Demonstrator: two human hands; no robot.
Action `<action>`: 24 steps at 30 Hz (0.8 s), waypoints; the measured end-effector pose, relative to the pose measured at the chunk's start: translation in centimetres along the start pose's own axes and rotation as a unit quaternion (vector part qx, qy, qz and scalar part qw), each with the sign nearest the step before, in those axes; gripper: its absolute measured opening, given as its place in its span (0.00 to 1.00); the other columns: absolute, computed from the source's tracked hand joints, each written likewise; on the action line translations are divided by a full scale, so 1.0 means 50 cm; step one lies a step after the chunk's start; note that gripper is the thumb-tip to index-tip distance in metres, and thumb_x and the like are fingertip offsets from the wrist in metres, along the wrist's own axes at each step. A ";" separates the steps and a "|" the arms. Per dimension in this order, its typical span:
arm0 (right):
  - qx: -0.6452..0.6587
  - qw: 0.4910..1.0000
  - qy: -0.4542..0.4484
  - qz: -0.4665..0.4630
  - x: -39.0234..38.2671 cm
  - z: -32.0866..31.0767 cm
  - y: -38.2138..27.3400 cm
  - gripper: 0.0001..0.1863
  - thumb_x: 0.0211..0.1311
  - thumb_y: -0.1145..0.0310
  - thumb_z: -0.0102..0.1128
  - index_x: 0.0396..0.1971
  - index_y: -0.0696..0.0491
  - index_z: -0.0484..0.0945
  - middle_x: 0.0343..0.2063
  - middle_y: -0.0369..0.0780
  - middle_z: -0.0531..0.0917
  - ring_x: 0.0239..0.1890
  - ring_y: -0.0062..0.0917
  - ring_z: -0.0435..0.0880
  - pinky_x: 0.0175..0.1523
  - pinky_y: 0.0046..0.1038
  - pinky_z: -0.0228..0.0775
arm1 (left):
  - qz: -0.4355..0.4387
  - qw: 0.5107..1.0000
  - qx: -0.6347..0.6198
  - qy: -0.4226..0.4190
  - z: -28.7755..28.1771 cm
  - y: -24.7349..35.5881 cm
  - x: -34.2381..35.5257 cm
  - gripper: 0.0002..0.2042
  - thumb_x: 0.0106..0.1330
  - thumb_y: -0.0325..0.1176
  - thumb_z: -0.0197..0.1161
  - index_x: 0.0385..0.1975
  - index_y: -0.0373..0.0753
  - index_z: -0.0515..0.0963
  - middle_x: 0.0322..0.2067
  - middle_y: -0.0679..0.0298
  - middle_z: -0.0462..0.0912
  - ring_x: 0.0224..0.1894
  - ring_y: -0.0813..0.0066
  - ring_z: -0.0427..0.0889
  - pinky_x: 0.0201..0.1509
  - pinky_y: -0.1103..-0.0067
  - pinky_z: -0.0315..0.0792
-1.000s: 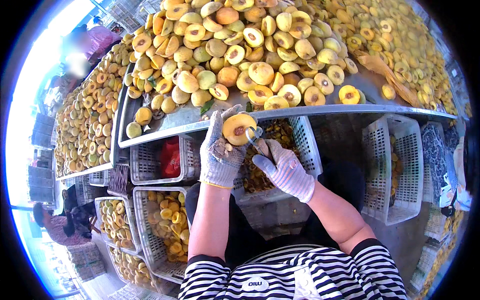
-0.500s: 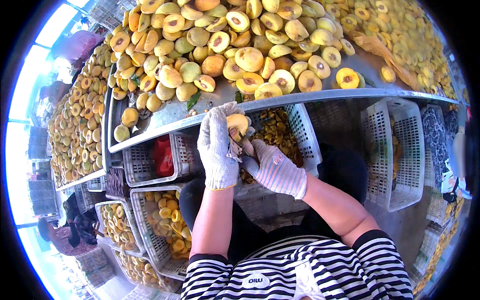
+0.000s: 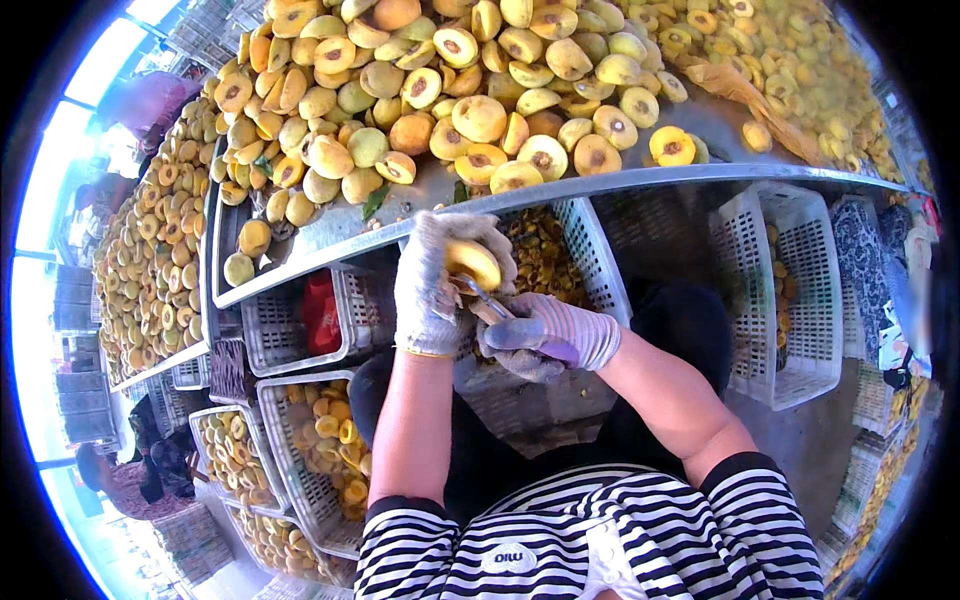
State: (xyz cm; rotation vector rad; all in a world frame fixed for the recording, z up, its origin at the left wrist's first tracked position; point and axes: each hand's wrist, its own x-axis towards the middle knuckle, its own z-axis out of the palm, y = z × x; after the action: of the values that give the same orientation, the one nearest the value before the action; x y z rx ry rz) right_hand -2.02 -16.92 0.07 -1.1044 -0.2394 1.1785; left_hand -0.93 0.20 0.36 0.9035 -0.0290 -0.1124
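Note:
A yellow peach half [image 3: 473, 264] sits in the gloved fingers of my left hand [image 3: 425, 290], which are wrapped round it just below the metal table's edge. Gripped in my right hand [image 3: 555, 335], also gloved, is a small pitting tool [image 3: 484, 298] with a thin metal end. That end touches or nearly touches the lower side of the peach half; my fingers hide most of the handle. Beneath both hands stands a white plastic crate [image 3: 592, 250] of dark peach scraps. Many halved peaches [image 3: 480, 118] lie heaped on the table [image 3: 420, 195] in front.
A second heap of peaches [image 3: 160, 260] covers the table at left. Crates of peach halves [image 3: 335, 440] stand by my left leg. One crate holds a red bag [image 3: 321, 312]. A tall white crate [image 3: 800, 290] is at right. Other people sit at far left.
The peach half has turned in my left hand: its cut face with the dark hollow showed before, now mostly its rounded side. My right hand has rolled over, its fingers curled round the tool.

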 end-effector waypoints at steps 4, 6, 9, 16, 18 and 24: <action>0.004 0.998 0.056 -0.013 -0.022 -0.027 0.002 0.21 0.58 0.51 0.65 0.36 0.55 0.75 0.13 0.33 0.70 0.11 0.20 0.68 0.17 0.21 0.59 | -0.031 0.981 -0.162 0.103 -0.017 0.008 0.012 0.31 0.70 0.61 0.45 0.48 0.32 0.73 0.36 0.50 0.82 0.34 0.55 0.83 0.37 0.63 0.81; -0.346 0.920 0.145 -0.118 0.011 -0.069 0.043 0.21 0.60 0.52 0.63 0.38 0.56 0.74 0.18 0.41 0.76 0.21 0.33 0.76 0.27 0.31 0.67 | -0.013 0.986 -0.124 0.112 -0.036 0.029 -0.001 0.32 0.71 0.60 0.45 0.50 0.29 0.72 0.38 0.49 0.82 0.36 0.53 0.83 0.42 0.62 0.79; -0.574 0.785 0.232 -0.021 0.005 -0.052 0.036 0.21 0.61 0.54 0.60 0.40 0.58 0.72 0.29 0.52 0.82 0.37 0.47 0.82 0.43 0.42 0.72 | 0.064 0.962 -0.014 0.263 -0.086 0.108 -0.082 0.29 0.71 0.56 0.49 0.50 0.30 0.74 0.41 0.49 0.81 0.40 0.53 0.82 0.44 0.64 0.78; -0.645 0.706 0.284 -0.069 -0.015 -0.041 0.022 0.16 0.62 0.55 0.59 0.37 0.53 0.72 0.27 0.49 0.83 0.33 0.43 0.84 0.38 0.43 0.75 | -0.051 0.409 0.798 0.439 -0.153 0.270 -0.291 0.28 0.60 0.47 0.66 0.52 0.30 0.74 0.52 0.53 0.76 0.48 0.67 0.79 0.54 0.69 0.72; -0.626 0.729 0.269 -0.066 -0.005 -0.019 0.005 0.16 0.62 0.54 0.58 0.38 0.51 0.73 0.29 0.49 0.83 0.35 0.43 0.84 0.38 0.43 0.75 | 0.083 0.720 0.589 0.358 -0.150 0.243 -0.198 0.31 0.60 0.44 0.67 0.58 0.29 0.70 0.49 0.53 0.80 0.47 0.65 0.81 0.55 0.73 0.72; -0.548 0.763 0.314 -0.135 -0.016 -0.024 0.005 0.14 0.63 0.56 0.57 0.39 0.50 0.74 0.30 0.48 0.83 0.35 0.45 0.84 0.40 0.44 0.74 | 0.072 0.480 0.853 0.194 -0.066 0.115 0.155 0.27 0.56 0.52 0.64 0.52 0.44 0.73 0.49 0.52 0.76 0.47 0.48 0.79 0.51 0.62 0.72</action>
State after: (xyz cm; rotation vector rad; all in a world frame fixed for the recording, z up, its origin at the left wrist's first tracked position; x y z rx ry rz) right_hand -1.73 -18.24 -0.43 -2.3291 -0.5718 0.2462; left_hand 7.52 5.48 2.65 2.9706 0.2710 0.4094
